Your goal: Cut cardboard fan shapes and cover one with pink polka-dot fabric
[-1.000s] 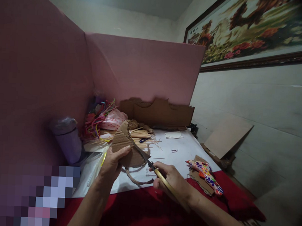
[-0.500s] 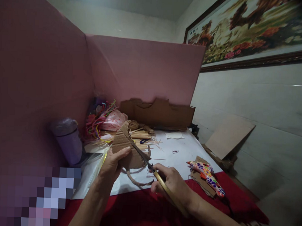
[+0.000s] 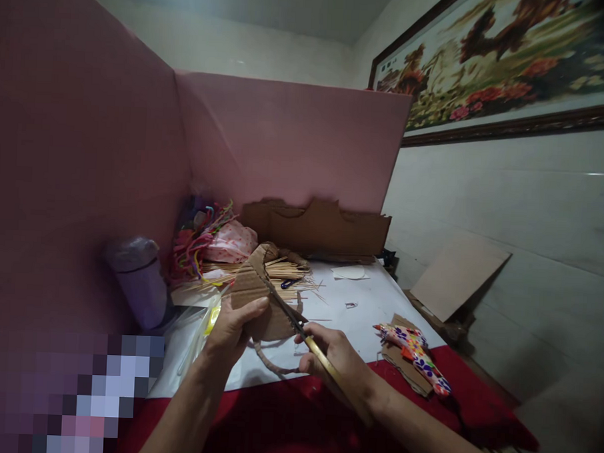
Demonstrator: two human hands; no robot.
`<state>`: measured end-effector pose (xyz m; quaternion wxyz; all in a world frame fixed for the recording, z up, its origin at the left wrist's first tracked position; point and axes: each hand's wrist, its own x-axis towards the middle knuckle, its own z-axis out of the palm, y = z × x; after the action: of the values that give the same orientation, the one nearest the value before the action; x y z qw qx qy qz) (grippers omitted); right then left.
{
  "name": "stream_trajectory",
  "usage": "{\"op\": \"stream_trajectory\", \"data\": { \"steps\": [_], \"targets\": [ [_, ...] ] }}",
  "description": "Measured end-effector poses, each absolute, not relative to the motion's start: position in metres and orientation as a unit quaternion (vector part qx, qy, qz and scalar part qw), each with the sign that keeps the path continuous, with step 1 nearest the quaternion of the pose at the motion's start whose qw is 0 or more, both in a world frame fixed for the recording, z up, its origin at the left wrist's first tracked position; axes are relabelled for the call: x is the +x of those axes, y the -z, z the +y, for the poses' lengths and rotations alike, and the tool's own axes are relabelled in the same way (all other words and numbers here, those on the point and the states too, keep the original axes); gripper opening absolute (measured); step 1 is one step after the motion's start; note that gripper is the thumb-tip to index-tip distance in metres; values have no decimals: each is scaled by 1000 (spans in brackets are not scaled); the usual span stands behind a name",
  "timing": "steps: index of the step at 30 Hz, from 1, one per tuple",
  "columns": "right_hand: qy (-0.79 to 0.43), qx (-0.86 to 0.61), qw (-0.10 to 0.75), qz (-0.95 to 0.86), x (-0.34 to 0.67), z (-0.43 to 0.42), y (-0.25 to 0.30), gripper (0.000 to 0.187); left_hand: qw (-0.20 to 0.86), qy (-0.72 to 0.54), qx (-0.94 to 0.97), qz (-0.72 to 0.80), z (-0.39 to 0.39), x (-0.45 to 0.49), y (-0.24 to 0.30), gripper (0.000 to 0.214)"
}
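A curved piece of corrugated cardboard [image 3: 254, 284] is pinched in my left hand [image 3: 238, 324], thumb lying on its face. My right hand [image 3: 336, 358] grips a pair of scissors [image 3: 321, 357] with gold-coloured handles. Their dark blades reach up and left along the inner edge of the cardboard, touching it; the blades look nearly closed. Beneath the cardboard, a thin curved cardboard strip [image 3: 276, 368] rests on the white table covering [image 3: 347, 342].
Bamboo sticks [image 3: 285, 271] lie behind the cardboard. Colourful pipe cleaners [image 3: 193, 248] and a lidded container [image 3: 142, 283] stand left. A patterned glue gun [image 3: 416, 355] rests on cardboard at right. Torn cardboard [image 3: 316, 230] leans against the pink partition [image 3: 290, 139].
The cardboard and my left hand have shifted slightly right. The scissor blades have drawn closer together, and my right hand has moved a little left.
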<state>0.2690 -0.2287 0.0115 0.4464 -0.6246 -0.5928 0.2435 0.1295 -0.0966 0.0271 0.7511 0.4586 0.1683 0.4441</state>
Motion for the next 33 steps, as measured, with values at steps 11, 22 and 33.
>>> {"op": "stream_trajectory", "data": {
  "steps": [11,22,33],
  "targets": [
    [-232,-629,470,-574,262,-230,-5,33,759,-430,454,180,-96,129,-26,45],
    [-360,-547,508,-560,268,-215,-8,60,778,-413,440,175,-102,135,-22,60],
    [-383,-534,519,-547,267,-217,-4,58,781,-410,433,185,-101,138,-20,41]
  ]
}}
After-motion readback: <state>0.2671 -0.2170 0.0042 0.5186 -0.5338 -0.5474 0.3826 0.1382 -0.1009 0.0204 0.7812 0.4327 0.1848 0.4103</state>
